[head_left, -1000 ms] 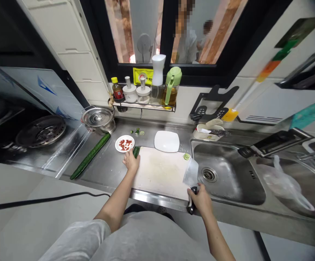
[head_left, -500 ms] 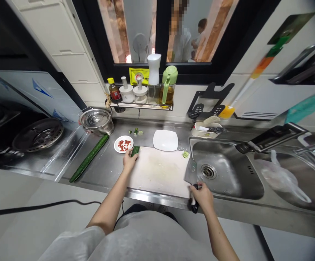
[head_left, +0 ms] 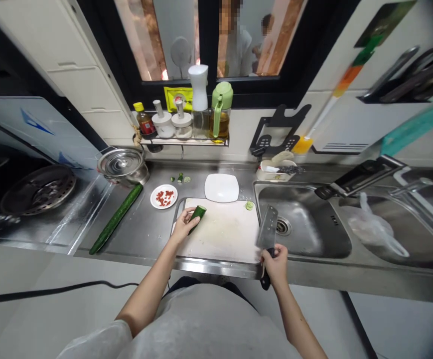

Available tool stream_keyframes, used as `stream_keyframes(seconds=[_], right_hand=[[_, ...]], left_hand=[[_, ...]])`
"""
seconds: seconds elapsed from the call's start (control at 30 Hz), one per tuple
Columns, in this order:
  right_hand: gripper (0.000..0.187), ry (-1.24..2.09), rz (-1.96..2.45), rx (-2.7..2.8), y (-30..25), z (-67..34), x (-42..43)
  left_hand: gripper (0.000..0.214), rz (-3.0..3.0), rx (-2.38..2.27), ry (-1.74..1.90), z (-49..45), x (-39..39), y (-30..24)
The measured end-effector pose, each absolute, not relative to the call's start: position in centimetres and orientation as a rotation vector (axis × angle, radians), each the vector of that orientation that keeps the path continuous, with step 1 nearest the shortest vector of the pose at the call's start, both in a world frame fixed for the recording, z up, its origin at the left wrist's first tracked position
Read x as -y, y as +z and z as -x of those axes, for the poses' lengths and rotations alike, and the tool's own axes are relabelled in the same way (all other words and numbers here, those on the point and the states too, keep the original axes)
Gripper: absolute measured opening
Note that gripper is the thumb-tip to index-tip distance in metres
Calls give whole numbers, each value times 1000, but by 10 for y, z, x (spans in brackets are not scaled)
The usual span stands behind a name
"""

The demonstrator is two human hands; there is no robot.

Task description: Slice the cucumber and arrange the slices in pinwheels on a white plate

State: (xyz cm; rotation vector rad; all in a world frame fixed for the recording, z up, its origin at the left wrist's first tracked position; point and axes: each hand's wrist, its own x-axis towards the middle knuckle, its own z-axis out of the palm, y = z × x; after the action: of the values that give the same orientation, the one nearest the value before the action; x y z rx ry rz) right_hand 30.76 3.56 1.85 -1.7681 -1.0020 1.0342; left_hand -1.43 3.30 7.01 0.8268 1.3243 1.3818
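My left hand (head_left: 183, 225) is closed around a short piece of cucumber (head_left: 198, 215), over the left part of the white cutting board (head_left: 225, 239). In my right hand (head_left: 276, 263) is the black handle of a kitchen knife (head_left: 268, 227). Its broad blade points away from me, over the board's right edge and the near side of the sink. Thin cucumber slices (head_left: 249, 205) lie at the board's far right corner. A whole cucumber (head_left: 116, 219) rests on the steel counter to the left. Behind the board stands a white square plate (head_left: 221, 188).
A small plate of red chopped pieces (head_left: 164, 197) and cucumber ends (head_left: 180, 178) are left of the square plate. A lidded steel pot (head_left: 122, 165) stands farther left. The sink (head_left: 306, 219) adjoins the board on the right. Bottles line a wall rack (head_left: 186, 142).
My left hand has lifted the cucumber piece from the board's left edge and brought it right, its cut end now showing. The knife has turned, its blade swinging upright and slightly over the sink.
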Motion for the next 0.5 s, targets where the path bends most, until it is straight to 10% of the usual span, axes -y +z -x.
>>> stream_keyframes(seconds=[0.5], right_hand=[[32, 748, 1922, 2380, 76, -260, -40]], left_hand=[[43, -1780, -1986, 672, 1, 4, 31]])
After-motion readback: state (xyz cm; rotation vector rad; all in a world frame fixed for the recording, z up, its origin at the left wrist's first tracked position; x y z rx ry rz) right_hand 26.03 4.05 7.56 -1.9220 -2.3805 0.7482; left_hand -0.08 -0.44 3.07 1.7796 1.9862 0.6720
